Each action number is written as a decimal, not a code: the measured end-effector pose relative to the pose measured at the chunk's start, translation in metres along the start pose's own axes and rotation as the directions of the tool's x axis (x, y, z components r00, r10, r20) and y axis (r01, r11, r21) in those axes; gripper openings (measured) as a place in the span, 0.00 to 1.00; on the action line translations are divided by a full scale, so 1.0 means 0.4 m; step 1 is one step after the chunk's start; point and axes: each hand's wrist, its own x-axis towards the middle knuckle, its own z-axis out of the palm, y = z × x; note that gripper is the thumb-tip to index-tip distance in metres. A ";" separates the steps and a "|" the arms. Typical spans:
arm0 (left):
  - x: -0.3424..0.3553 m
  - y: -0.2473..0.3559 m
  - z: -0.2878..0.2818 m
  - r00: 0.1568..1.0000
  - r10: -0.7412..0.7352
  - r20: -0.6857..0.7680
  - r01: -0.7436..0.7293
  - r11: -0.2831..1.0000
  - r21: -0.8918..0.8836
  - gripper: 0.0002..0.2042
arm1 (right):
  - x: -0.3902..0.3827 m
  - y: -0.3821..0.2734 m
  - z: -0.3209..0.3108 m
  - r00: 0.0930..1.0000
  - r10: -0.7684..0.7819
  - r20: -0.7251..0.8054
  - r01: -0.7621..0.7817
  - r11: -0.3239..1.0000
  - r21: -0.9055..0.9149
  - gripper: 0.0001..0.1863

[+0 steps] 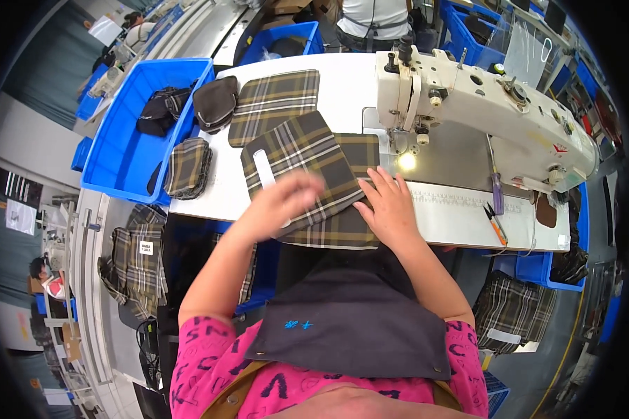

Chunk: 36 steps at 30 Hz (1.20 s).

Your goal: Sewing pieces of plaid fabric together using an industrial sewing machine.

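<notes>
A dark plaid fabric panel (307, 146) with a white strip (263, 166) lies tilted on top of another plaid panel (339, 234) on the white sewing table. My left hand (286, 202) is over the upper panel's lower left part, blurred, so its grip is unclear. My right hand (388, 209) rests with fingers spread at the right edges of both panels, just left of the machine's lit needle area. A third plaid panel (272, 94) lies behind them.
A white sewing machine (482, 112), screwdriver (496, 192), orange-handled snips (495, 225) and ruler strip (440, 195) occupy the right. Left are a blue bin (105, 157), black pouch (217, 101) and plaid stack (187, 167). Another person (374, 21) sits beyond; more plaid pieces (514, 311) hang low right.
</notes>
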 end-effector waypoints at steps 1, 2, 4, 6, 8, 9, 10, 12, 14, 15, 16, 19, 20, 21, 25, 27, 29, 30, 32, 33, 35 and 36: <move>0.080 -0.024 -0.020 0.977 0.140 -0.160 -0.083 0.944 0.319 0.17 | -0.003 0.001 0.005 1.000 0.000 -0.008 0.000 1.000 0.004 0.25; 0.167 -0.062 -0.052 0.915 0.309 -0.259 -0.124 0.828 0.547 0.20 | -0.003 -0.002 0.006 1.000 -0.003 -0.018 0.003 1.000 0.009 0.24; 0.301 -0.170 -0.118 0.799 0.360 -0.482 0.064 0.746 0.663 0.23 | 0.003 -0.019 0.001 0.997 -0.057 -0.059 0.058 0.998 0.025 0.22; 0.373 -0.204 -0.125 0.801 0.124 -0.586 0.347 0.701 0.623 0.23 | 0.004 -0.012 0.007 0.991 -0.083 -0.101 0.086 0.996 0.025 0.20; 0.401 -0.238 -0.132 0.819 0.076 -0.569 0.369 0.689 0.624 0.22 | -0.001 -0.007 0.021 0.987 -0.157 -0.041 0.159 0.986 0.051 0.16; 0.404 -0.241 -0.129 0.833 0.008 -0.553 0.405 0.671 0.620 0.20 | -0.002 -0.016 0.021 0.983 -0.162 -0.090 0.171 0.980 0.099 0.13; 0.408 -0.243 -0.127 0.837 0.013 -0.547 0.397 0.673 0.624 0.20 | 0.004 -0.015 0.023 0.983 -0.156 -0.094 0.165 0.982 0.093 0.13; 0.404 -0.244 -0.119 0.822 0.097 -0.561 0.369 0.659 0.655 0.18 | 0.024 -0.013 0.020 0.976 -0.212 -0.037 0.215 0.973 0.087 0.12; 0.397 -0.233 -0.127 0.786 0.205 -0.583 0.285 0.716 0.637 0.15 | 0.043 -0.028 0.006 0.968 -0.245 -0.061 0.249 0.967 0.062 0.11; 0.390 -0.206 -0.143 0.789 0.231 -0.569 0.244 0.732 0.636 0.15 | 0.052 -0.041 -0.005 0.947 -0.286 -0.147 0.299 0.951 0.081 0.10; 0.385 -0.172 -0.155 0.794 0.255 -0.552 0.200 0.748 0.633 0.14 | 0.055 -0.054 -0.021 0.920 -0.317 -0.232 0.345 0.933 0.096 0.10; 0.379 -0.052 -0.114 0.806 0.372 -0.460 0.027 0.753 0.658 0.12 | 0.019 -0.093 -0.091 0.891 -0.344 -0.297 0.391 0.913 0.115 0.10; 0.387 -0.027 -0.084 0.826 0.369 -0.426 -0.013 0.768 0.640 0.12 | 0.006 -0.097 -0.103 0.870 -0.359 -0.337 0.420 0.898 0.127 0.10; 0.399 -0.030 -0.054 0.858 0.362 -0.364 -0.013 0.724 0.690 0.12 | -0.015 -0.093 -0.105 0.875 -0.358 -0.327 0.419 0.897 0.138 0.11; 0.433 -0.162 0.092 0.917 0.290 -0.273 0.003 0.680 0.733 0.10 | -0.106 -0.066 -0.062 0.929 -0.298 -0.220 0.339 0.923 0.183 0.10; 0.428 -0.196 0.132 0.916 0.280 -0.288 -0.002 0.719 0.695 0.09 | -0.131 -0.043 -0.056 0.943 -0.271 -0.192 0.304 0.937 0.169 0.11; 0.418 -0.185 0.149 0.899 0.301 -0.319 0.001 0.726 0.688 0.08 | -0.142 -0.023 -0.054 0.957 -0.241 -0.163 0.266 0.950 0.160 0.11; 0.415 -0.188 0.153 0.900 0.295 -0.322 0.007 0.728 0.685 0.08 | -0.131 -0.012 -0.062 0.952 -0.255 -0.171 0.278 0.952 0.126 0.13; 0.407 -0.195 0.156 0.852 0.417 -0.318 -0.090 0.714 0.694 0.08 | -0.112 0.006 -0.068 0.946 -0.274 -0.175 0.295 0.950 0.103 0.15; 0.405 -0.195 0.154 0.853 0.410 -0.323 -0.080 0.714 0.696 0.08 | -0.100 0.012 -0.064 0.945 -0.293 -0.149 0.309 0.945 0.105 0.17; 0.407 -0.194 0.155 0.871 0.405 -0.279 -0.160 0.769 0.618 0.08 | -0.091 0.017 -0.055 0.942 -0.314 -0.123 0.328 0.937 0.119 0.18; 0.409 -0.187 0.154 0.874 0.396 -0.282 -0.148 0.770 0.621 0.08 | -0.090 0.019 -0.049 0.942 -0.313 -0.125 0.328 0.935 0.132 0.18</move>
